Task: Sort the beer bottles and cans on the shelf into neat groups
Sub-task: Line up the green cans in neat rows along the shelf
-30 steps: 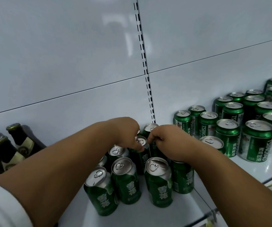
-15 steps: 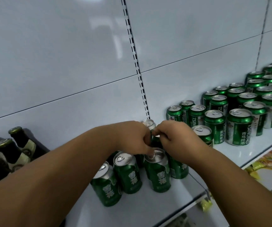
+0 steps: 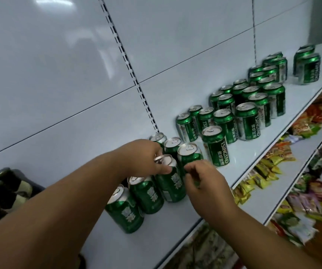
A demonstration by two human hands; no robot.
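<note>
A cluster of green cans with silver tops stands on the white shelf [image 3: 257, 152] in front of me. My left hand [image 3: 146, 158] grips the rim of one front can [image 3: 170, 185], which leans slightly. My right hand [image 3: 203, 179] curls its fingers around the lower side of the neighbouring can [image 3: 189, 154]. Two more cans of that kind [image 3: 125, 210] stand to the left under my left forearm, and two others [image 3: 172, 144] behind. A single Tsingtao can [image 3: 215, 148] stands just right of my hands. Dark beer bottles [image 3: 7, 189] stand at the far left.
A big group of Tsingtao cans [image 3: 247, 121] fills the shelf to the right, with a small separate group [image 3: 307, 65] at the far end. The white back panel has a slotted upright [image 3: 129, 61]. Lower shelves hold colourful snack packets [image 3: 268, 167].
My view has swung right along the shelf. My left hand has shifted onto the front can's top. My right hand has dropped from the can tops to a can's side.
</note>
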